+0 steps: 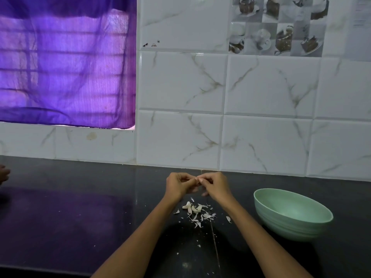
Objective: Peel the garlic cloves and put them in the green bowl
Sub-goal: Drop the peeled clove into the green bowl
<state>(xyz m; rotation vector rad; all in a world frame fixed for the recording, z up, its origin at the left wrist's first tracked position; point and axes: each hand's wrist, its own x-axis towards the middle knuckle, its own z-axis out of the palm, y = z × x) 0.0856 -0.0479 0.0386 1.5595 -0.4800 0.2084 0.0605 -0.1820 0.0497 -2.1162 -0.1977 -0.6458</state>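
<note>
My left hand point(178, 184) and my right hand point(215, 184) meet above the black counter, fingers curled. Between their fingertips they pinch a small garlic clove point(197, 179), mostly hidden by the fingers. Below the hands lies a heap of white garlic cloves and peel scraps point(197, 212). The green bowl point(291, 214) stands to the right of the hands on the counter; nothing shows in the part of its inside that I can see.
The black counter point(80, 207) runs to a white marble-tiled wall point(261, 141) close behind the hands. A purple curtain point(66, 67) covers a window at upper left. Another person's hand point(4, 174) shows at the left edge.
</note>
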